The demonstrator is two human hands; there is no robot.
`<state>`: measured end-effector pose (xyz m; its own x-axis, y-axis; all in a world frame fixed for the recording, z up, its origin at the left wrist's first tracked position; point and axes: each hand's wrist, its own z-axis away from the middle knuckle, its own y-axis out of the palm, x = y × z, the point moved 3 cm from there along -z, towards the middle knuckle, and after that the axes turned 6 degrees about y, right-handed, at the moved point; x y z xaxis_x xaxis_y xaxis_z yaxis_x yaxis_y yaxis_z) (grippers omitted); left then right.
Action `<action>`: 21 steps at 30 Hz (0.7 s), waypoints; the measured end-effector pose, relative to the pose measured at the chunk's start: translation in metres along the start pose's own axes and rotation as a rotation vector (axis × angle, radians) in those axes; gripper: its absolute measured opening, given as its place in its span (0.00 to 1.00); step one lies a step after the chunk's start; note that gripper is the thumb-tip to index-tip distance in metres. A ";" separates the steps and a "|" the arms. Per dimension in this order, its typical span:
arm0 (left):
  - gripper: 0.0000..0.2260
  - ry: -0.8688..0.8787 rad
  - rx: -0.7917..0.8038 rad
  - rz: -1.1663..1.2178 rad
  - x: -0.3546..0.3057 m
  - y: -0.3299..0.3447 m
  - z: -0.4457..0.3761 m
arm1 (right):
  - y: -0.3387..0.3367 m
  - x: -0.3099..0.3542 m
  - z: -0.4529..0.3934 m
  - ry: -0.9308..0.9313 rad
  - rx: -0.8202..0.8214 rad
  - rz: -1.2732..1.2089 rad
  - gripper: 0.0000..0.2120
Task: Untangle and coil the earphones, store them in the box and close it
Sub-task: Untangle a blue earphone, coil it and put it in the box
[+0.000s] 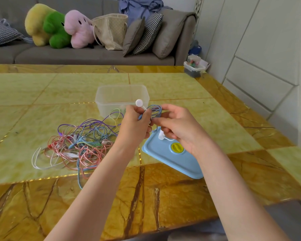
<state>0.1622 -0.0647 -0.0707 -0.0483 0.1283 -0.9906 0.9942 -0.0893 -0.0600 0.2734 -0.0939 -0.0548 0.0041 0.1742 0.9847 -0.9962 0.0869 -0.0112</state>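
Left hand (pixel 135 124) gripping blue earphones (pixel 155 110), no legible writing

You see a bright, evenly lit view under soft, diffuse light. The glossy table (pixel 163 84) shows mild glare along its far edge. Shadows are faint. Wide-angle distortion bends lines near the edges; detail is slightly soft.
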 end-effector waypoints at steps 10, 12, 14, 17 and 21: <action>0.05 -0.087 0.014 0.066 0.003 0.002 -0.002 | -0.004 0.005 -0.003 -0.244 -0.099 0.418 0.11; 0.05 -0.089 0.023 0.092 0.004 0.002 -0.003 | -0.004 0.006 -0.003 -0.281 -0.099 0.459 0.12; 0.06 -0.072 0.019 0.108 0.002 0.003 -0.002 | -0.004 0.006 -0.002 -0.280 -0.114 0.468 0.12; 0.06 0.028 -0.041 0.028 -0.003 0.003 0.000 | -0.005 0.004 0.000 -0.156 -0.136 0.261 0.11; 0.09 0.242 -0.062 -0.134 -0.006 0.001 0.000 | -0.007 -0.001 0.001 -0.006 -0.135 0.030 0.09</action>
<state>0.1638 -0.0653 -0.0653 -0.1626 0.3675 -0.9157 0.9849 0.0042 -0.1732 0.2802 -0.0957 -0.0556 -0.0260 0.1732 0.9845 -0.9750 0.2129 -0.0632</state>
